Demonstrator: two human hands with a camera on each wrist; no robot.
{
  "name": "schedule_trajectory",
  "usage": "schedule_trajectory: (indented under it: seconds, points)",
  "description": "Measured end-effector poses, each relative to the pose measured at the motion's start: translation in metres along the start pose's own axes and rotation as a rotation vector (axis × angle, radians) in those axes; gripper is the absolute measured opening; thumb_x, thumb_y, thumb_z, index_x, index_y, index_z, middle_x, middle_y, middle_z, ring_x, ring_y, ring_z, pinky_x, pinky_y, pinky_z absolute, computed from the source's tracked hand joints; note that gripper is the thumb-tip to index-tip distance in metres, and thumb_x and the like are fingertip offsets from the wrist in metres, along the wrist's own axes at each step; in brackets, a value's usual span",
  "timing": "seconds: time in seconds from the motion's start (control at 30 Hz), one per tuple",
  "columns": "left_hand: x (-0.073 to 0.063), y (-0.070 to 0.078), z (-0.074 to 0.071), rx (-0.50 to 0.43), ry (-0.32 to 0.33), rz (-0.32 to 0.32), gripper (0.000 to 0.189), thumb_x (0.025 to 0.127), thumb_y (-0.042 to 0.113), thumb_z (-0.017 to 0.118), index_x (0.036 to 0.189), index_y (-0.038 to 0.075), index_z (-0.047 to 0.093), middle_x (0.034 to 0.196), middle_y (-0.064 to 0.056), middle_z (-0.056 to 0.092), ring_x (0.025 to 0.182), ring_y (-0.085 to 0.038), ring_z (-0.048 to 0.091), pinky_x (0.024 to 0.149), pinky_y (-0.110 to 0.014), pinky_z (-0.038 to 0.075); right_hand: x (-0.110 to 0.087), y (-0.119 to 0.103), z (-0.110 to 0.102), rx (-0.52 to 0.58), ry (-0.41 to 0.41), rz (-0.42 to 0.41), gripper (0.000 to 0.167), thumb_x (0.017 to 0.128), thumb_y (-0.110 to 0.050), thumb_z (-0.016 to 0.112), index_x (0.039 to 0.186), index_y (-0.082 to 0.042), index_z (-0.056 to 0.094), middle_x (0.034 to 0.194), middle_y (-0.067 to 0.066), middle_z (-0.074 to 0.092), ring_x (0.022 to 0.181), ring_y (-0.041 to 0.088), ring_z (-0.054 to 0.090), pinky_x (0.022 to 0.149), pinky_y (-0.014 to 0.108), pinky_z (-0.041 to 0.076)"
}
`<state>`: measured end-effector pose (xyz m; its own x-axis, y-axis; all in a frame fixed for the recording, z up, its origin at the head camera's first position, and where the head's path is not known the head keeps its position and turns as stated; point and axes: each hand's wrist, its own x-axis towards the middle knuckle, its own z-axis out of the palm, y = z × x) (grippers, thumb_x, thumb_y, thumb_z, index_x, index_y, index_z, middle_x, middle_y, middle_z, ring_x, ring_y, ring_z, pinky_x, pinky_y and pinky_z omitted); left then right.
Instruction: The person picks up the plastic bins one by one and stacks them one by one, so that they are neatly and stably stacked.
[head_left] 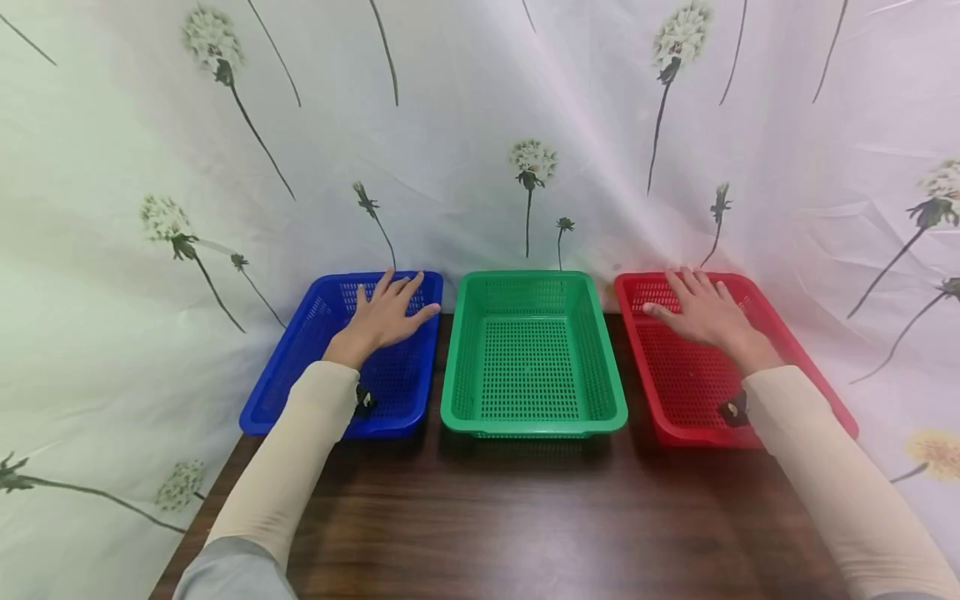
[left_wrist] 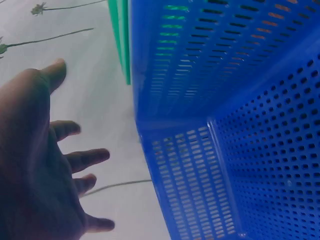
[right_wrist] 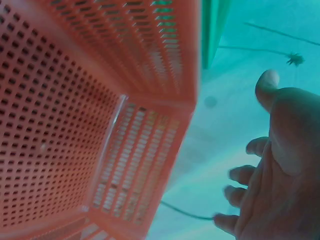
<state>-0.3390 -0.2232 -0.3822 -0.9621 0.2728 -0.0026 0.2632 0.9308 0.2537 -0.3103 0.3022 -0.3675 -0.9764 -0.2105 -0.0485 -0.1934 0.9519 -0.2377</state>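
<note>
My left hand (head_left: 381, 318) is spread over the far part of a blue plastic basket (head_left: 258, 412), palm down, holding nothing. In the left wrist view the fingers of that hand (left_wrist: 40, 160) stand apart from the basket's perforated walls (left_wrist: 175, 125). Over the red basket (head_left: 817, 400) on the right, my right hand (head_left: 705, 315) is held with fingers spread. The right wrist view shows this hand (right_wrist: 285, 165) clear of the red rim, nothing in its grasp. Between them sits a green basket (head_left: 528, 427), with neither hand on it.
All three baskets stand in a row on a dark brown wooden table (head_left: 525, 517). Behind them hangs a pale cloth (head_left: 465, 167) printed with dandelions. Small dark wrist devices (head_left: 733, 410) show below the sleeves.
</note>
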Motion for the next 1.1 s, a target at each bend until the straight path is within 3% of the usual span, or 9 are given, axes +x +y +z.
schedule_trajectory:
  seconds: [0.1,0.2,0.3,0.37,0.53,0.7,0.83,0.97,1.1]
  points:
    - [0.002,0.006,-0.003,0.000,0.012,0.007,0.076,0.111,0.060,0.040,0.171,0.015,0.025,0.174,-0.023,0.029,0.166,-0.042,0.011,0.128,-0.076,0.006,-0.002,-0.010,-0.005,0.057,-0.026,0.002,0.097,0.105,-0.059,0.056,0.172,-0.010,0.006,0.174,0.030,0.014,0.160,0.056,0.013,0.124,0.076,0.023]
    - [0.002,0.012,-0.004,0.009,0.034,0.034,0.065,0.113,0.048,0.046,0.164,0.008,0.041,0.166,-0.025,0.043,0.156,-0.045,0.036,0.125,-0.071,0.028,-0.005,-0.023,-0.009,0.113,-0.050,0.004,0.098,0.102,-0.059,0.061,0.173,-0.014,0.010,0.170,0.029,0.029,0.154,0.058,0.029,0.115,0.077,0.039]
    - [0.001,0.019,-0.005,0.003,0.069,0.069,0.050,0.112,0.036,0.054,0.149,0.003,0.059,0.147,-0.023,0.062,0.134,-0.042,0.060,0.111,-0.063,0.049,-0.007,-0.038,-0.011,0.160,-0.045,-0.016,0.092,0.102,-0.053,0.066,0.170,-0.010,0.023,0.160,0.029,0.046,0.144,0.056,0.047,0.107,0.072,0.050]
    - [0.000,0.023,-0.005,-0.023,0.095,0.084,0.038,0.110,0.028,0.059,0.136,0.001,0.066,0.130,-0.021,0.071,0.116,-0.038,0.069,0.099,-0.057,0.057,-0.006,-0.047,-0.011,0.181,-0.021,-0.041,0.080,0.102,-0.045,0.069,0.164,-0.004,0.038,0.151,0.029,0.055,0.135,0.052,0.057,0.104,0.068,0.055]
    - [-0.003,0.035,-0.006,-0.164,0.145,0.084,0.018,0.107,0.014,0.061,0.113,0.001,0.070,0.106,-0.018,0.075,0.087,-0.030,0.071,0.081,-0.047,0.060,-0.005,-0.065,-0.010,0.237,0.060,-0.089,0.045,0.103,-0.023,0.070,0.138,0.004,0.065,0.123,0.026,0.072,0.101,0.038,0.072,0.090,0.051,0.064]
    - [-0.010,0.047,-0.002,-0.321,0.119,0.044,0.022,0.108,0.011,0.057,0.117,-0.004,0.070,0.101,-0.021,0.077,0.077,-0.025,0.074,0.073,-0.043,0.063,-0.003,-0.077,-0.007,0.365,0.065,-0.061,0.026,0.104,-0.008,0.065,0.125,0.007,0.070,0.104,0.026,0.074,0.076,0.027,0.074,0.075,0.040,0.067]
    - [-0.017,0.055,0.004,-0.343,0.078,0.003,0.028,0.109,0.011,0.055,0.122,-0.008,0.071,0.100,-0.023,0.078,0.074,-0.024,0.076,0.070,-0.040,0.065,-0.001,-0.082,0.002,0.447,0.035,-0.023,0.028,0.104,-0.003,0.061,0.127,0.011,0.067,0.106,0.029,0.072,0.074,0.023,0.077,0.078,0.045,0.068]
    - [-0.022,0.061,0.011,-0.312,0.037,-0.014,0.030,0.109,0.013,0.054,0.123,-0.007,0.072,0.101,-0.021,0.078,0.074,-0.022,0.077,0.067,-0.037,0.063,0.001,-0.084,0.013,0.414,0.034,0.017,0.028,0.104,-0.005,0.062,0.126,0.012,0.068,0.109,0.030,0.073,0.075,0.024,0.078,0.078,0.043,0.068]
    - [-0.025,0.066,0.016,-0.317,0.003,-0.015,0.029,0.110,0.014,0.055,0.121,-0.006,0.073,0.096,-0.020,0.078,0.074,-0.022,0.075,0.062,-0.033,0.059,0.004,-0.087,0.024,0.363,0.034,0.035,0.024,0.105,-0.010,0.065,0.115,0.011,0.073,0.104,0.029,0.075,0.075,0.025,0.079,0.073,0.038,0.068]
